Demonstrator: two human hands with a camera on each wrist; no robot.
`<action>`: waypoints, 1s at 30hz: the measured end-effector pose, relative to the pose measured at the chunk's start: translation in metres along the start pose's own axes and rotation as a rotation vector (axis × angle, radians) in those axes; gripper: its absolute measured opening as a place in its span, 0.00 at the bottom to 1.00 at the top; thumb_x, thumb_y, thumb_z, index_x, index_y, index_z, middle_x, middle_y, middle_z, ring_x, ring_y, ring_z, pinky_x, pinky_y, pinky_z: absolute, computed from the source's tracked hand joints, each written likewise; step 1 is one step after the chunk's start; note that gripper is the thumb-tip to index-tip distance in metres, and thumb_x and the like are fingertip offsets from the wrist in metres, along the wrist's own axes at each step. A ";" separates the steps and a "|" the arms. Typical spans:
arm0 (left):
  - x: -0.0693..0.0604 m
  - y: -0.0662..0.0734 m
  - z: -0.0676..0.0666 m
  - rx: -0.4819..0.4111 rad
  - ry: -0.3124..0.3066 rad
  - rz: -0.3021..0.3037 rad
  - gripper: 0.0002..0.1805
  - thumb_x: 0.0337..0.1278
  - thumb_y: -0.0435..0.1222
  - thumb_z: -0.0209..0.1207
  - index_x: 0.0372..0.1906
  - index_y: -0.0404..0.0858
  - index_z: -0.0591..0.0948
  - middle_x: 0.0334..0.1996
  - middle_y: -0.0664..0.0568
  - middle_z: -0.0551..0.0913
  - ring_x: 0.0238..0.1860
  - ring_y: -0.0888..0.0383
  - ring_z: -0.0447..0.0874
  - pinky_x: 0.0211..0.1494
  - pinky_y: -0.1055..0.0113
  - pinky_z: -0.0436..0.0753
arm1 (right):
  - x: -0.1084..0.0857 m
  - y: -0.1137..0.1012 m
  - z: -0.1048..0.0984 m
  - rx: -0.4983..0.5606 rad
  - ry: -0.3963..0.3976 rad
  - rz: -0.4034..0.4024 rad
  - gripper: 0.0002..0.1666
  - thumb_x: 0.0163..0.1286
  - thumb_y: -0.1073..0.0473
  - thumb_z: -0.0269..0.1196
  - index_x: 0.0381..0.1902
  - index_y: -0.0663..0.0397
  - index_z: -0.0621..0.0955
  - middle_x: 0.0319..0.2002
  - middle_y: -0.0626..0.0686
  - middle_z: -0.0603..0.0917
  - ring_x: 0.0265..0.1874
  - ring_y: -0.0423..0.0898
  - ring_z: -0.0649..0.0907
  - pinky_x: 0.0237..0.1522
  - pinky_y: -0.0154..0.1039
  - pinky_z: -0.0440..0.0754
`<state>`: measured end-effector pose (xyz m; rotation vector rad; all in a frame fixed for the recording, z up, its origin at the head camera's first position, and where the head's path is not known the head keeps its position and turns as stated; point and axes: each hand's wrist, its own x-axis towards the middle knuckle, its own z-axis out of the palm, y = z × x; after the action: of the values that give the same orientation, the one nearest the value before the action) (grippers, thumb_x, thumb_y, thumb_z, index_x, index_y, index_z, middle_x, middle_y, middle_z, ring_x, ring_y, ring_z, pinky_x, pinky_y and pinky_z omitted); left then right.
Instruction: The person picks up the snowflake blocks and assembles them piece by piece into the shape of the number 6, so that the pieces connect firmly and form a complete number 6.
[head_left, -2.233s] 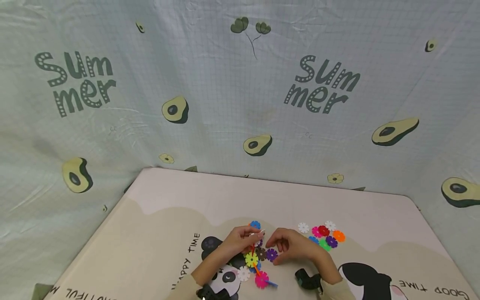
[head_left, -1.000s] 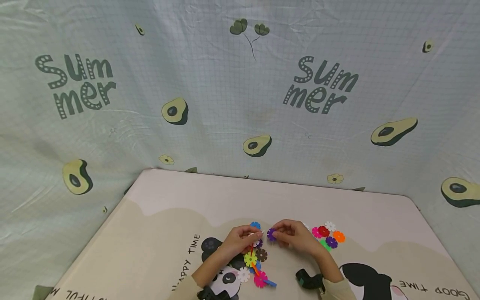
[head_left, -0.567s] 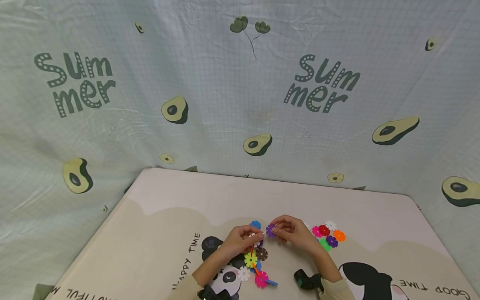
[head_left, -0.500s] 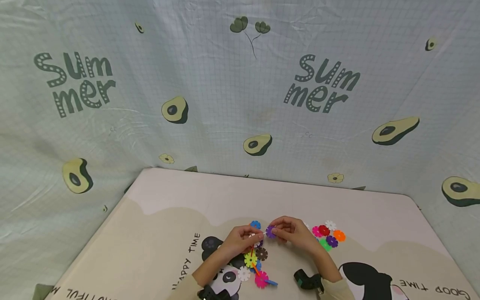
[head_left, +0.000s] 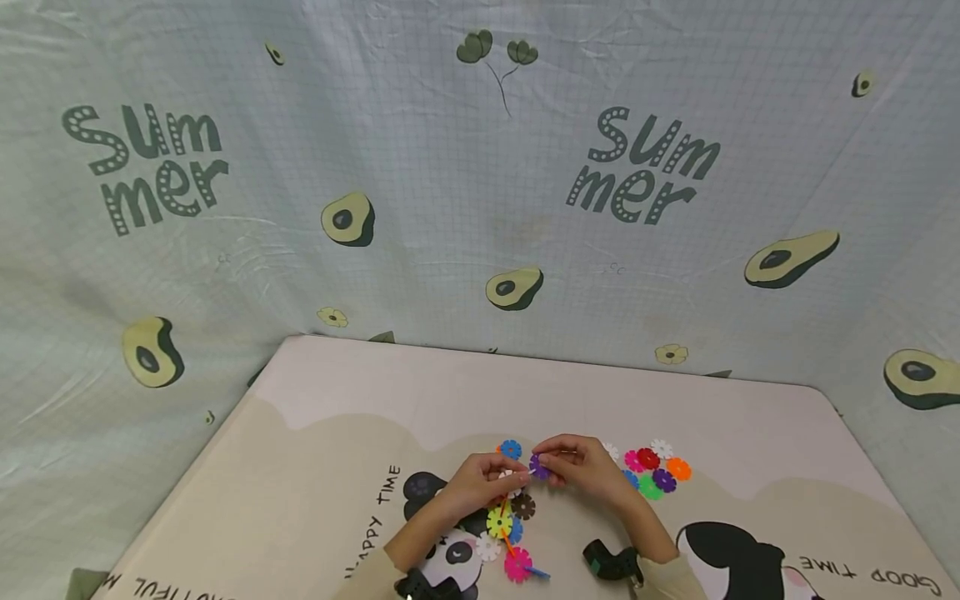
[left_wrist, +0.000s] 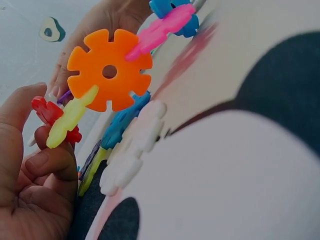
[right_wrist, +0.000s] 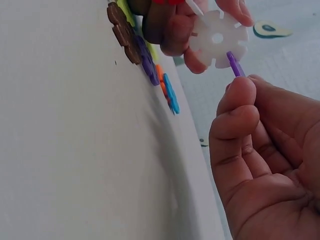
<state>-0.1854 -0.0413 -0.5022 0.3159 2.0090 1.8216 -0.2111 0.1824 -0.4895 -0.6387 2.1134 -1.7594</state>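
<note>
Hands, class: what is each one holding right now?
Left hand: holding the disc chain.
Right hand: pinching the purple disc.

The white disc (right_wrist: 228, 40) looks smooth plastic; the creased backdrop (head_left: 427, 150), faintly glossy.

- Cloth (head_left: 435, 150) behind: "SUMMER" (head_left: 161, 162), printed two times.
- Counter (head_left: 570, 400), left: "HAPPY TIME" (head_left: 372, 527), running steeply.
- Counter, right: "GOOD TIME" (head_left: 885, 577), upside down.
- Counter, lower left: "TIFUL" (head_left: 176, 588), upside down, partly cut.
</note>
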 end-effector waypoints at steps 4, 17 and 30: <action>-0.001 0.000 0.000 -0.002 -0.016 0.008 0.17 0.65 0.39 0.61 0.47 0.27 0.82 0.14 0.59 0.69 0.15 0.66 0.63 0.20 0.76 0.65 | -0.001 -0.001 0.003 0.006 0.008 0.007 0.14 0.70 0.65 0.60 0.47 0.74 0.80 0.32 0.58 0.85 0.23 0.37 0.81 0.28 0.32 0.80; -0.001 0.004 -0.003 0.053 -0.043 0.016 0.19 0.67 0.44 0.57 0.47 0.30 0.80 0.26 0.58 0.74 0.23 0.64 0.66 0.26 0.74 0.67 | 0.000 -0.004 0.008 0.025 -0.015 0.000 0.14 0.71 0.65 0.60 0.47 0.74 0.80 0.34 0.53 0.85 0.23 0.37 0.80 0.28 0.31 0.79; 0.000 -0.001 -0.003 0.008 0.067 0.088 0.15 0.67 0.37 0.57 0.40 0.26 0.81 0.24 0.59 0.75 0.26 0.66 0.69 0.32 0.74 0.69 | 0.000 -0.002 0.010 -0.094 -0.059 0.021 0.15 0.73 0.61 0.57 0.49 0.70 0.79 0.31 0.60 0.83 0.25 0.39 0.80 0.30 0.33 0.79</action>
<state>-0.1872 -0.0444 -0.5032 0.3551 2.0790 1.9010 -0.2057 0.1732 -0.4895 -0.6823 2.1655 -1.6181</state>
